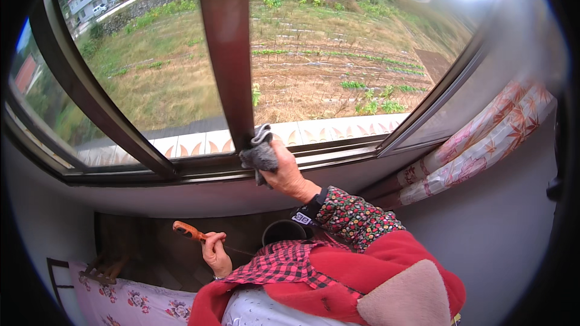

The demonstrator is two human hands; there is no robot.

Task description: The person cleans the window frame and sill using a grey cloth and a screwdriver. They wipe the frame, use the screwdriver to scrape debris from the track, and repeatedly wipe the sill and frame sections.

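Observation:
My right hand (287, 170) grips a grey cloth (259, 156) and presses it against the bottom of the upright frame bar (233, 54) of a sliding window, where the bar meets the sill track (204, 167). Lower and to the left, my left hand (216, 253) holds a tool by its thin end; its orange handle (188, 231) with black parts points away to the left. The tool's far end is hidden or too thin to make out. The window stands open to the right of the bar.
A round bucket (284, 232) stands on the dark floor below the sill. Patterned curtains (480, 149) hang at the right. At the lower left are a flowered pink cloth (136, 299) and a wooden stool (105, 271). Outside lies a tiled ledge (335, 131) above a field.

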